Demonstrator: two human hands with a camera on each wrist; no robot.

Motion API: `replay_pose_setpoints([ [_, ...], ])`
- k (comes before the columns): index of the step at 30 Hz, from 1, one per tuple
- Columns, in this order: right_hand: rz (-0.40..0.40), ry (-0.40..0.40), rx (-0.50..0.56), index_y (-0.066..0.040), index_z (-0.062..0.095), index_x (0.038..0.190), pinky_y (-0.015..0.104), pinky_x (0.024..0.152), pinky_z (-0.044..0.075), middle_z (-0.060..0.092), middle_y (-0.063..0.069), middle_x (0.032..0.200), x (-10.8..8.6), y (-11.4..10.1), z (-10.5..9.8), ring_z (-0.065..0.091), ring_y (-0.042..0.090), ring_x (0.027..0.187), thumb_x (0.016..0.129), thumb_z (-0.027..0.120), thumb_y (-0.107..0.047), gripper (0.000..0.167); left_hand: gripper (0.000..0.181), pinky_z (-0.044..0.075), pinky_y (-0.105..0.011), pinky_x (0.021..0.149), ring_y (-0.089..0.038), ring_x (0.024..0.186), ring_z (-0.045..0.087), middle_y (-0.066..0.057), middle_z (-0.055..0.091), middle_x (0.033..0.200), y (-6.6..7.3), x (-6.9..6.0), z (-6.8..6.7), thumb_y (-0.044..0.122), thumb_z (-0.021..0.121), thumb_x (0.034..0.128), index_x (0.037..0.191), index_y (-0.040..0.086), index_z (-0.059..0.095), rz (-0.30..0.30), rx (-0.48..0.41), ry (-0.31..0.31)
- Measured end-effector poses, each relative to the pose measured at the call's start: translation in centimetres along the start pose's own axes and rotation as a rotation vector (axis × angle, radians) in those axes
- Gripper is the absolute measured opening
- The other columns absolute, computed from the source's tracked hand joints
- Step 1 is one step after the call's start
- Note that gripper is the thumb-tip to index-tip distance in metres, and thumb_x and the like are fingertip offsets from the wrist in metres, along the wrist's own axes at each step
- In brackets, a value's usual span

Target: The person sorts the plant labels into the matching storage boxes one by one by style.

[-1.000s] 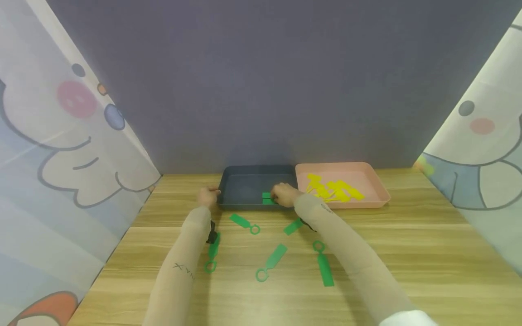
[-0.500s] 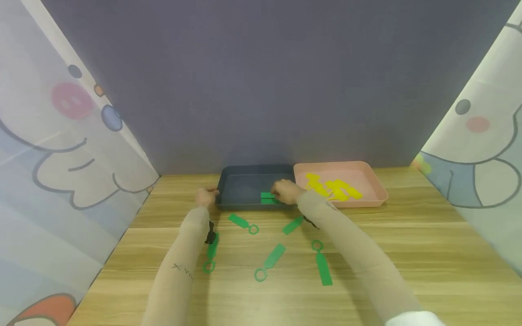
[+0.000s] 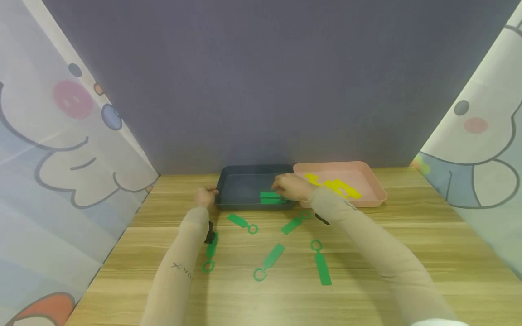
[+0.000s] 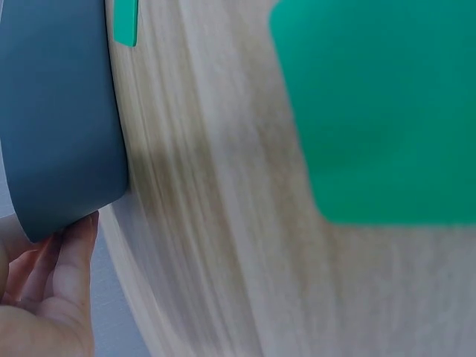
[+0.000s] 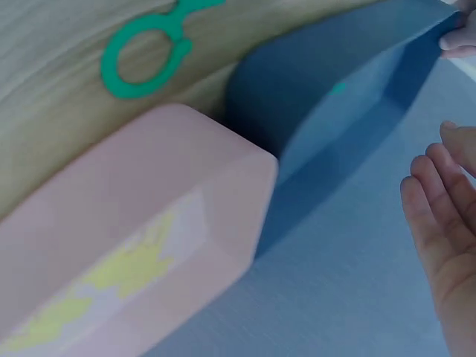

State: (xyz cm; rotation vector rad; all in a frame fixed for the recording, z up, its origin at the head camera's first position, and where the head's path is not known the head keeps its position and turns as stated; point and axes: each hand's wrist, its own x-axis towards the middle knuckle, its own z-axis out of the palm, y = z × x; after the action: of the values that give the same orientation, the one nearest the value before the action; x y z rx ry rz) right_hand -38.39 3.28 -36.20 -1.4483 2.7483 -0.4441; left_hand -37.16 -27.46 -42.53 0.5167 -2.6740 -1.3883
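Head view: the right hand [image 3: 293,186] has been lifted off two green tags [image 3: 268,201], left at the near right of the dark tray [image 3: 240,183]; its fingers are loose, with nothing held. The tray's left edge is gripped by the left hand [image 3: 205,197]. That placement seems finished, though five more tags [image 3: 322,268] are scattered on the desk [image 3: 285,303].

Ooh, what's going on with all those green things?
A person's left hand holds the end of the dark tray, in which two green tags show. The right hand hovers above that tray, holding nothing. Five more green tags lie on the wooden table, and yellow pieces sit in the pink tray alongside.
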Motion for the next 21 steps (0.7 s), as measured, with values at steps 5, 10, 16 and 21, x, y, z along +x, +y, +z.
replay_pose_setpoints([
  [5,-0.029,-0.010,-0.028,-0.005,0.064,0.112,0.026,0.084,0.052,0.065,0.008,0.109,-1.1,-0.8,-1.2,0.063,0.019,0.097,0.090,0.057,-0.009,0.024,0.034,0.042,-0.045,0.099,-0.036,0.121,0.047,-0.020,0.052,0.129,0.1,0.0,0.0,0.013,0.050,0.0931,0.124,-0.001,0.054,-0.004,-0.003,-0.009],
  [10,-0.043,-0.054,-0.064,-0.007,0.063,0.115,0.029,0.089,0.051,0.063,0.007,0.115,-2.5,-1.5,-1.6,0.060,0.021,0.106,0.089,0.059,-0.011,0.027,0.034,0.041,-0.045,0.100,-0.037,0.122,0.045,-0.021,0.051,0.131,0.4,-0.3,-0.2,0.014,0.049,0.0937,0.124,-0.001,0.054,-0.005,0.017,-0.012],
  [16,-0.102,-0.077,-0.108,-0.005,0.064,0.112,0.031,0.087,0.052,0.064,0.010,0.112,-3.9,-1.8,-0.8,0.061,0.024,0.104,0.085,0.064,-0.009,0.028,0.035,0.040,-0.045,0.101,-0.037,0.124,0.043,-0.020,0.049,0.132,0.5,-0.5,-0.3,0.015,0.048,0.0938,0.125,0.000,0.054,-0.011,0.024,-0.017],
  [21,-0.123,-0.096,-0.134,-0.004,0.064,0.112,0.034,0.088,0.051,0.064,0.010,0.113,-5.2,-1.7,-0.3,0.060,0.026,0.107,0.084,0.065,-0.011,0.029,0.035,0.039,-0.046,0.101,-0.037,0.124,0.043,-0.020,0.049,0.132,0.5,-0.5,-0.3,0.016,0.049,0.0937,0.124,0.000,0.054,-0.017,0.031,-0.019],
])
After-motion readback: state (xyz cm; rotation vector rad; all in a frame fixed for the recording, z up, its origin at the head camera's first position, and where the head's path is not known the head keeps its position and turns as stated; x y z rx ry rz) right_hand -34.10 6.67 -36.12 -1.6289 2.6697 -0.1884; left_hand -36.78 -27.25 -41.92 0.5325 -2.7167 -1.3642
